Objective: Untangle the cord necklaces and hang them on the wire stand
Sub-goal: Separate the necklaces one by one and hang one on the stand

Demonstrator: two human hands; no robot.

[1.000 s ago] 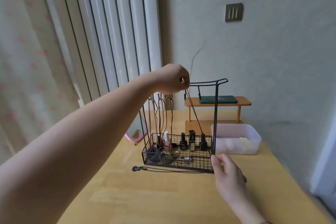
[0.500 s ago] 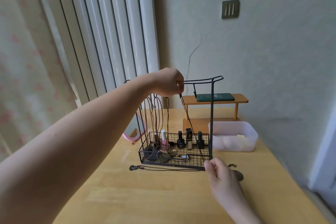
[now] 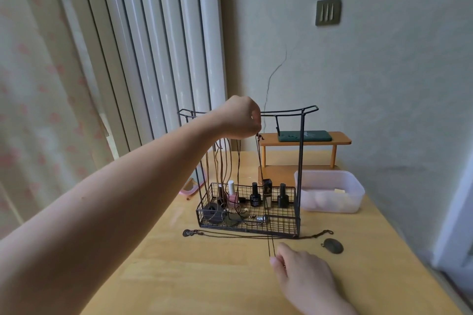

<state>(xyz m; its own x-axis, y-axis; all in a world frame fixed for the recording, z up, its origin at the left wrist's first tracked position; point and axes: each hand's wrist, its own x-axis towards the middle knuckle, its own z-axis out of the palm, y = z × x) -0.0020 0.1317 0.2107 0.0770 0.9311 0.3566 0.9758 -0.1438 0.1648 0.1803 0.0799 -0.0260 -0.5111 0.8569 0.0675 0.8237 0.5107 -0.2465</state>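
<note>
A left hand (image 3: pixel 240 117) pinches a thin cord (image 3: pixel 263 181) at the stand (image 3: pixel 300 156) top bar, the right hand (image 3: pixel 299 271) pinching its low end over the tabletop (image 3: pixel 179 276); limp, light, best held near the ends.

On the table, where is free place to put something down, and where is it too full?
The table is bare in front, between the cord necklace lying before the wire stand and the near edge, left of the right hand. Right of that hand, below the dark pendant, is also bare. Crowded: the stand's basket and the strip between it and the plastic box.
</note>
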